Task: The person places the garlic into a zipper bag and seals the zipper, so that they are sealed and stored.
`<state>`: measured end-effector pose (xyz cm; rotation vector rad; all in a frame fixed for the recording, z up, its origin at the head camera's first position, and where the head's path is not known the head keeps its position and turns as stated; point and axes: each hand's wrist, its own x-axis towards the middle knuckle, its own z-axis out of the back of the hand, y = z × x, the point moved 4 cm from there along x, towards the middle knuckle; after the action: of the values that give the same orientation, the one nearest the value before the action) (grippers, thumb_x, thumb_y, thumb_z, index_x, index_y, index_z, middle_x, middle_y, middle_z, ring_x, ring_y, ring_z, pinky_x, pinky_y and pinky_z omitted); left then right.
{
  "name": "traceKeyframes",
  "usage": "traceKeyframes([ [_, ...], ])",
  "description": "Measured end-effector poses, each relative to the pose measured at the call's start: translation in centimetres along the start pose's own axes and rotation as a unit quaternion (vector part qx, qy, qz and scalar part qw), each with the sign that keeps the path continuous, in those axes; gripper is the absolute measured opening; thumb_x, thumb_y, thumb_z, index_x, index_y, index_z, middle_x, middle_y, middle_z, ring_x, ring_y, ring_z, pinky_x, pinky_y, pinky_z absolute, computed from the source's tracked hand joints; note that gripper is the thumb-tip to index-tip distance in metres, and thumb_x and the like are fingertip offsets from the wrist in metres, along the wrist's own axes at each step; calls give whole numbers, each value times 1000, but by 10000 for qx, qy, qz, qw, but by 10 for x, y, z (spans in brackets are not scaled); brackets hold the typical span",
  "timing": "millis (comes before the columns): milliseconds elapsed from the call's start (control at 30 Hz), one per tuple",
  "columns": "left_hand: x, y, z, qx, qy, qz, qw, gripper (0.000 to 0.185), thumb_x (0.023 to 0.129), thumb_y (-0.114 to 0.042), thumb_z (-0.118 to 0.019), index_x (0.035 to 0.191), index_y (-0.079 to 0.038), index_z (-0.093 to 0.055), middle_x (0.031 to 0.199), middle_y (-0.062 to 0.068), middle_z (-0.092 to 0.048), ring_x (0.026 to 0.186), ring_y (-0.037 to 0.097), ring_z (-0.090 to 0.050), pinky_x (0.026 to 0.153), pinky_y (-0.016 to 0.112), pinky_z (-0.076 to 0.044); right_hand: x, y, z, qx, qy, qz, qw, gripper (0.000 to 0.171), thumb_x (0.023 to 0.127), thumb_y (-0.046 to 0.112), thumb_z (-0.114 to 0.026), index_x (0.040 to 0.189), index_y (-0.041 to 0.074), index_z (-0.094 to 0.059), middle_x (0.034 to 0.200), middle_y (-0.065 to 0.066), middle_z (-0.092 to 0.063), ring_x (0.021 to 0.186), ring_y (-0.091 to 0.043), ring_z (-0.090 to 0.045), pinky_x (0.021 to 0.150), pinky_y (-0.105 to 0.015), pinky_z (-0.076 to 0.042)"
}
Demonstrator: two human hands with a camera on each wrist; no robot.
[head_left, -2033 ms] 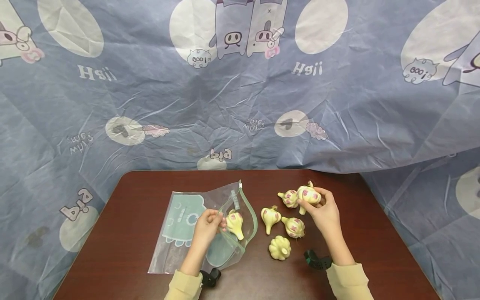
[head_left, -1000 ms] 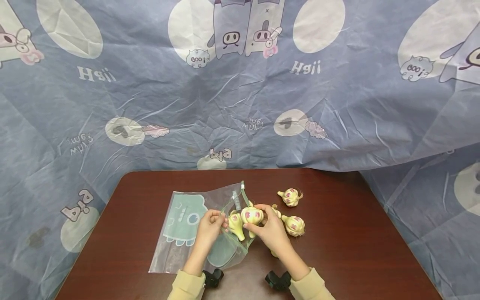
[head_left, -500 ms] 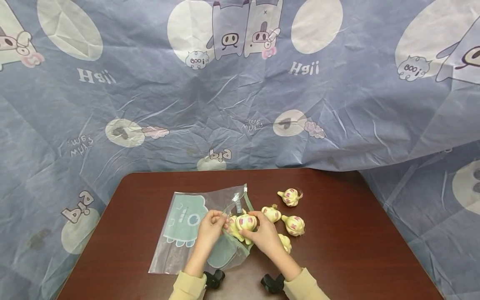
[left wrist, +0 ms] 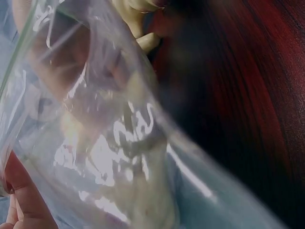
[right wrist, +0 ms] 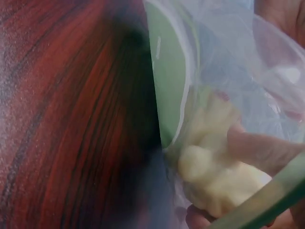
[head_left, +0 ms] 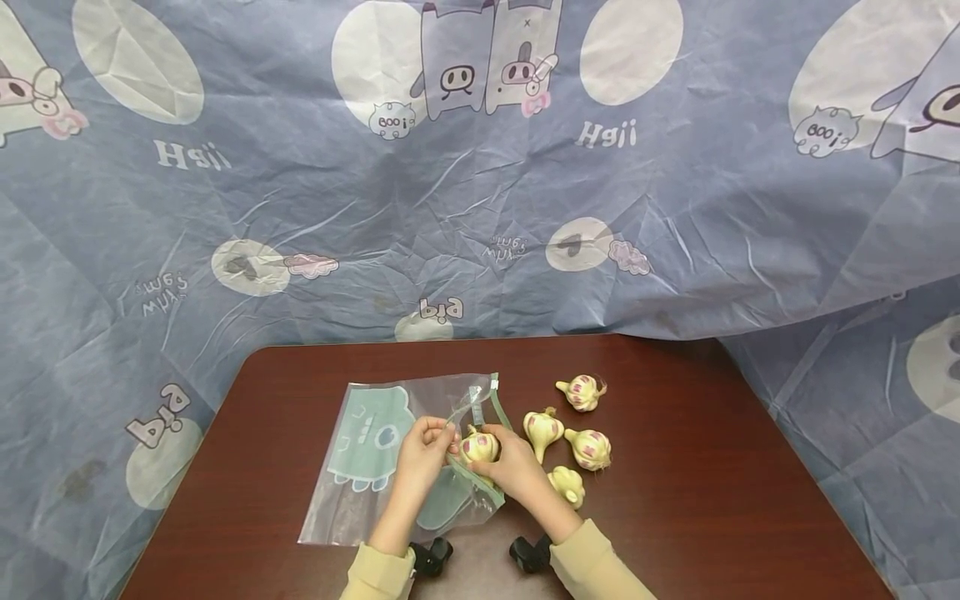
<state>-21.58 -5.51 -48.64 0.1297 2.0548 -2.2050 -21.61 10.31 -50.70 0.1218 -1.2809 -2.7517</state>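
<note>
Two hands meet at the mouth of the zip bag [head_left: 390,467]. The right hand [head_left: 517,473] has its fingers [right wrist: 267,151] curled round a garlic bulb [head_left: 480,447], holding it right in the bag's opening, and the right wrist view shows the pale cloves behind the clear film. The left hand [head_left: 420,450] pinches the bag's upper lip near the green zip strip [head_left: 495,408] and lifts it so the mouth gapes.

That bulb looks light and firm, with papery skin that could flake or slide, so a wrap round its fat body seems safer than a pull on the thin stem. The bag is soft, slick and floppy; the stiffer zip edge is the place to take it.

Now the count. Four garlic bulbs lie loose on the table [head_left: 675,517], just right of the hands: one farthest back [head_left: 581,392], two side by side [head_left: 542,428] [head_left: 589,448], one nearest the sleeve [head_left: 566,485]. One more is in the grip. Another may sit in the bag, too blurred to tell. One bag. A blue cartoon cloth [head_left: 480,208] hangs behind.
</note>
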Motion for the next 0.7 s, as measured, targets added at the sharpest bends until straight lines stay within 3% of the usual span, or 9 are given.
traceKeyframes([
  [200, -2, -1, 3, 15, -62, -101, 9999, 22, 98, -15, -59, 109, 4, -55, 93, 19, -70, 69, 7, -62, 60, 18, -52, 0, 2, 1, -59, 33, 17, 10000, 69, 81, 25, -81, 138, 1, -52, 137, -22, -57, 123, -41, -56, 94, -54, -51],
  [433, 0, 3, 1, -255, -145, -82, 9995, 18, 96, -11, -60, 105, 5, -55, 88, 16, -69, 67, 8, -61, 59, 20, -53, -9, 10, 16, 48, -452, 171, 9988, 57, 81, 17, -79, 132, 2, -57, 130, -19, -60, 112, -38, -62, 88, -49, -54],
  [567, 0, 3, 1, -214, -218, -121, 9995, 18, 96, -11, -60, 104, 5, -55, 85, 11, -69, 65, 7, -61, 59, 20, -53, -17, 16, 29, 337, -539, 243, 9977, 50, 84, 15, -78, 129, 4, -59, 130, -19, -60, 114, -41, -62, 90, -49, -55],
  [700, -1, 2, 3, -128, -272, -79, 9995, 20, 97, -14, -60, 106, 4, -56, 90, 16, -70, 67, 8, -62, 59, 20, -52, -26, 20, 46, 836, -686, 269, 9938, 47, 86, 12, -76, 129, 4, -60, 132, -17, -60, 122, -42, -58, 98, -49, -51],
])
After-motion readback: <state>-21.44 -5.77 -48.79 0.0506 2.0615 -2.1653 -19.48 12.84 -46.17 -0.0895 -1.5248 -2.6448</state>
